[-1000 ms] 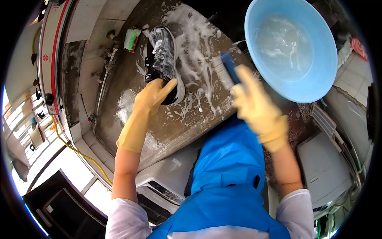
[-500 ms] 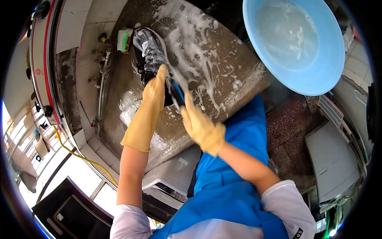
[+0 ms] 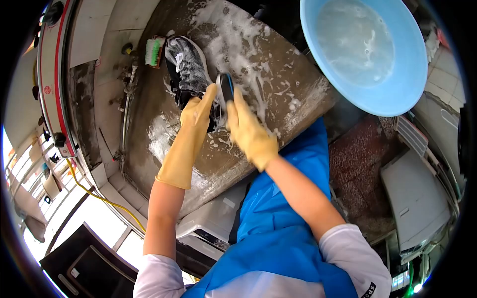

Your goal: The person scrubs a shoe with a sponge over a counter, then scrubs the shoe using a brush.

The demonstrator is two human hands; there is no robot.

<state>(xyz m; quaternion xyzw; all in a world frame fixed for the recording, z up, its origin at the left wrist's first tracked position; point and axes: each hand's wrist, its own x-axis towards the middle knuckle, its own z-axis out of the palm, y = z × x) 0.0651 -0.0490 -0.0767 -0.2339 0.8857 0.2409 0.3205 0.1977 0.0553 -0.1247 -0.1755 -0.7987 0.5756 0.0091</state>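
Note:
A black and grey sneaker lies on the wet, foamy slab, its toe pointing up and away. My left hand, in a yellow rubber glove, holds the shoe at its heel and opening. My right hand, gloved the same way, is wrapped round a dark brush with a blue edge. The brush is held close to the sneaker's right side near the heel; whether its bristles touch the shoe cannot be made out. Soap foam streaks the slab beside the shoe.
A second brush with white and green bristles lies left of the shoe. A light blue basin of soapy water stands at the upper right. Pipes and a tap run along the left wall. Below the slab is a white machine.
My right hand has swung the brush left from beside the basin to the shoe's side, then slightly up. My left hand has stayed on the heel. The view has shifted a little.

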